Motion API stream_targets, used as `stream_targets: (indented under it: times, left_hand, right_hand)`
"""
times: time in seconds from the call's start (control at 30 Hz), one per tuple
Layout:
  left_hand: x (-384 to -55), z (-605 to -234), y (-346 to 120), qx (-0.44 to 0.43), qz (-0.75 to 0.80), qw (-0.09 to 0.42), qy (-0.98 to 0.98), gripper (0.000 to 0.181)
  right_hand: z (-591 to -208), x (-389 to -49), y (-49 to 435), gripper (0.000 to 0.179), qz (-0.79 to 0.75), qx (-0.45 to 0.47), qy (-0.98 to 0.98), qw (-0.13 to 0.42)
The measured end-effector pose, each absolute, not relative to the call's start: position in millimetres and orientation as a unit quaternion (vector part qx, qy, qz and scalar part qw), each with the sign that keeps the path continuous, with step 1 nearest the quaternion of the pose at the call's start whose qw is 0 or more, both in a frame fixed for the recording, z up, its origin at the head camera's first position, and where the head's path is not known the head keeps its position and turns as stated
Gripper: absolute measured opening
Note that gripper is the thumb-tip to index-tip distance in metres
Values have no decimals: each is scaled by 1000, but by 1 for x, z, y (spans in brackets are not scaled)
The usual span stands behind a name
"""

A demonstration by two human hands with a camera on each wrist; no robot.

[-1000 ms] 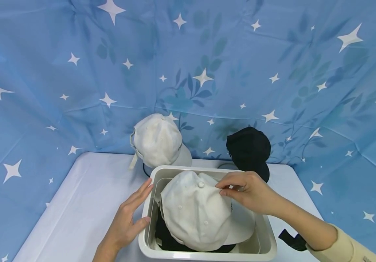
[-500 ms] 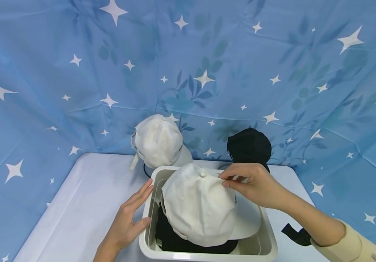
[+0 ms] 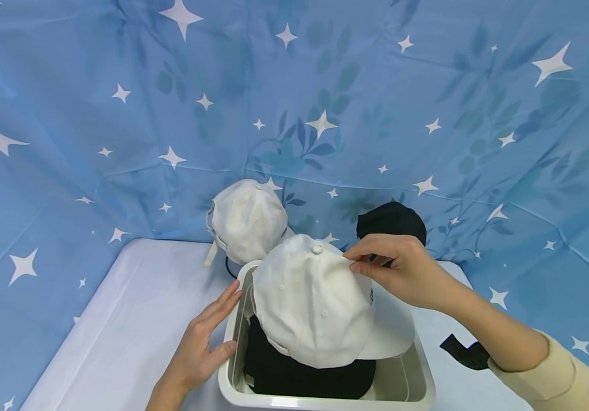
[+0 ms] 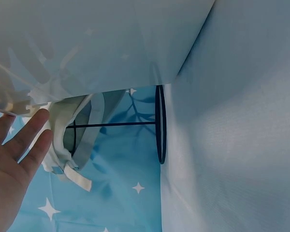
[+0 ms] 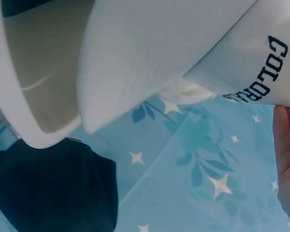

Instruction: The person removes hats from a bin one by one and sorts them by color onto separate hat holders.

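My right hand (image 3: 402,268) pinches the crown of a white baseball cap (image 3: 315,308) near its top button and holds it over a plastic bin (image 3: 226,365). Dark lettering shows on the cap's front panel in the right wrist view, beside its white brim (image 5: 150,63). Beneath it in the bin lies a black cap (image 3: 305,377), partly covered. My left hand (image 3: 194,342) has its fingers straight, touching the bin's left wall. In the left wrist view the left hand (image 4: 14,164) spreads its fingers at the underside of the bin.
Behind the bin a second white cap (image 3: 248,220) sits on a black wire stand (image 4: 160,123). At the back right is a black cap (image 3: 392,220), partly hidden by my right hand. The white table (image 3: 135,319) meets a blue starry curtain (image 3: 294,85).
My right hand has lifted the white cap upward, uncovering more of the black cap in the bin. The left hand stays at the bin's left wall.
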State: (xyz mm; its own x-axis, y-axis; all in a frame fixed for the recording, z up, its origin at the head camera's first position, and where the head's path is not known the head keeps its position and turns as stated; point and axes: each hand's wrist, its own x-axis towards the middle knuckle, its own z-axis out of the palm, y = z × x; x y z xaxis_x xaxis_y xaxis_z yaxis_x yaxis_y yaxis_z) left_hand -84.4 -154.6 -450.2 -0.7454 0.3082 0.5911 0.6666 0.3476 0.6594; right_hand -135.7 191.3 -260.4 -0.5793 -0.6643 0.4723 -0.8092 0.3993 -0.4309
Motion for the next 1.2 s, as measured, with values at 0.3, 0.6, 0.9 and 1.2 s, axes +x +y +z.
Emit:
stream_targets:
  times: [0.3,0.6,0.9,1.2]
  left_hand:
    - [-84,-451,-155,-305,-483,187,-799,76]
    - [-85,-453,-155,-314,-483,196,-793,72]
    - [-86,-452,-155,-315,-483,199,-793,69]
    - [-86,-451,-156,-316,-484,196,-792,70]
  right_hand:
    - [-248,-147,187,34,312,457,-817,160]
    - [-242,-159,179,29,317,427,-827,182]
    - [-234,-175,172,25,329,405,-830,196]
    - [-223,-193,164,20,351,352,-845,198]
